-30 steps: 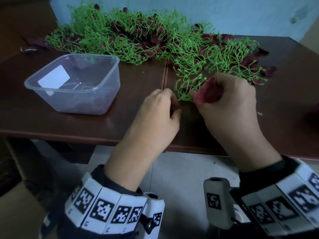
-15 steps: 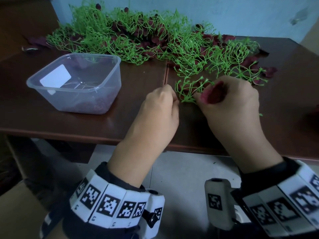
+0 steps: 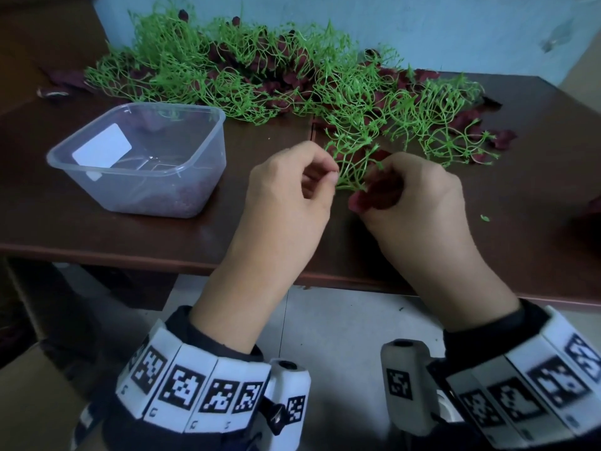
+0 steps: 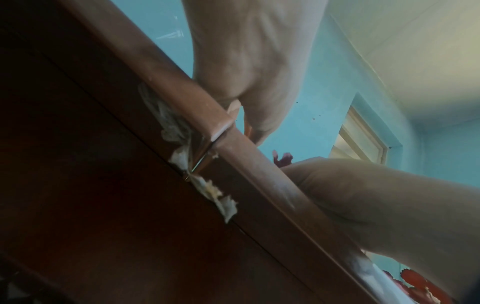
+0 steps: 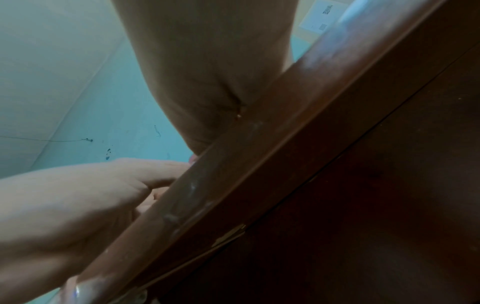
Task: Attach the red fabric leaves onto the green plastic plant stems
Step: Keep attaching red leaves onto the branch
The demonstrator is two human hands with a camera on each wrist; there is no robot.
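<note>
A small green plastic stem sprig (image 3: 353,164) lies at the near edge of the big green stem pile (image 3: 260,76). My left hand (image 3: 334,177) pinches the sprig's left side between thumb and forefinger. My right hand (image 3: 367,190) holds a bunch of dark red fabric leaves (image 3: 377,195) in curled fingers, right against the sprig's lower tips. In the left wrist view a red leaf (image 4: 283,160) peeks over the table edge (image 4: 259,164) beside the right hand (image 4: 376,205). The right wrist view shows only palms and the table edge (image 5: 259,144) from below.
A clear plastic tub (image 3: 182,193) with red leaves at its bottom stands at the left on the brown table (image 3: 97,232). More red leaves (image 3: 500,138) lie scattered among the stems at the back right. A blue wall (image 3: 455,34) closes the far side.
My left hand has moved right and taken the sprig in a pinch. My right hand has shifted slightly left and nearer with the red leaves, meeting the sprig's tips.
</note>
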